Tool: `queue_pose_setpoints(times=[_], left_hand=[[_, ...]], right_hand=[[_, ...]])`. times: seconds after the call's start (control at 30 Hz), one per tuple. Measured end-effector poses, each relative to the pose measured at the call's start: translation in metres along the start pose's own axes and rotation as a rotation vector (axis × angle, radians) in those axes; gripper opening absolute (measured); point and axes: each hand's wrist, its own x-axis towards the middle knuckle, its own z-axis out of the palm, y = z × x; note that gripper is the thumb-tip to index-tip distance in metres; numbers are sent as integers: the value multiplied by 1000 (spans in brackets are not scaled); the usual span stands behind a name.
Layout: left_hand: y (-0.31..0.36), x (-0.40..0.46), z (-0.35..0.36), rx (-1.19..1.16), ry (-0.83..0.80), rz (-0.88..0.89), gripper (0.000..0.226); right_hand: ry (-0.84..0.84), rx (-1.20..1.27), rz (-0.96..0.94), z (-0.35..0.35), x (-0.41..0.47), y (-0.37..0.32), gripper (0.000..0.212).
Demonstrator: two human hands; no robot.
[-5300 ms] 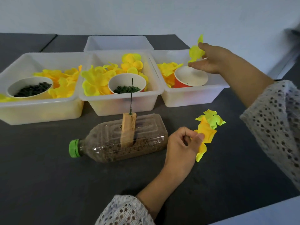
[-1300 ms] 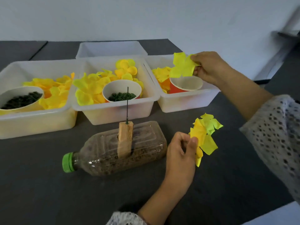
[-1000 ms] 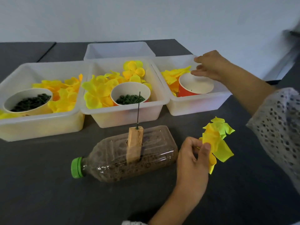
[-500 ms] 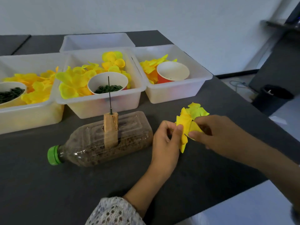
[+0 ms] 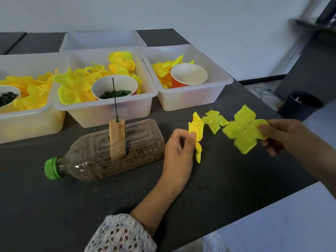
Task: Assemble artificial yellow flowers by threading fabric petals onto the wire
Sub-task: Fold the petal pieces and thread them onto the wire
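A: What is the step in hand, by your reckoning?

B: Getting the single petal piece (image 5: 243, 130) onto the wire (image 5: 114, 99). The right hand (image 5: 283, 135) pinches it by one lobe, thumb on top, fingers curled beneath. It hangs in the air over the right part of the bench (image 5: 227, 188), well apart from the wire.

A: And the left hand (image 5: 179, 144)?

B: Its grip is closed on a small bunch of petals (image 5: 197, 128), thumb against forefinger. The bunch stands up just beside the bottle (image 5: 109, 151).

A: How would you do it well?

B: Hold the piece flat, find the middle where the four lobes meet, and bring that over the wire's tip. I cannot make out a hole there, the piece is blurred. Press down straight; a sideways push could bend the thin wire.

A: What holds the wire?

B: A wooden block (image 5: 117, 139) set into the bottle, which lies on its side near the middle of the bench. The wire stands upright and bare.

A: How does the petal look?

B: Bright lime-yellow, thin fabric, four rounded lobes, slightly limp.
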Motion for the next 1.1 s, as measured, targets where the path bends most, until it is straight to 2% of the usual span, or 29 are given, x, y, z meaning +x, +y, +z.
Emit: queue_pose_setpoints(times=[0.13,0.3,0.47,0.63,0.7,0.8,0.87,0.9,1.03,1.1], left_hand=[[2,0,0,-4,0,-25,22],[4,-2,1,-57,-11,-56,21],[6,-3,2,-73,-3,-49,20],[8,-3,2,-82,17,-44,22],[9,-3,2,-78,19,-40,22],[11,-3,3,-74,19,-35,23],[10,-2,3,-84,30,-30,24],[9,-2,3,-88,33,-25,23],[6,-1,3,-112,36,-9,20],[6,-1,5,-115,45,-3,19]], right_hand=[[100,157,-6,-8,30,-11,35],[-20,324,-93,23,104,-64,37],[-98,402,43,66,190,-120,30],[-59,570,104,78,218,-146,31],[-33,506,67,75,214,-146,28],[71,177,-24,70,190,-132,24],[100,28,-94,67,165,-117,13],[60,-17,-111,67,152,-109,14],[-226,-170,-88,67,92,-80,49],[-294,-316,-126,70,66,-68,55]])
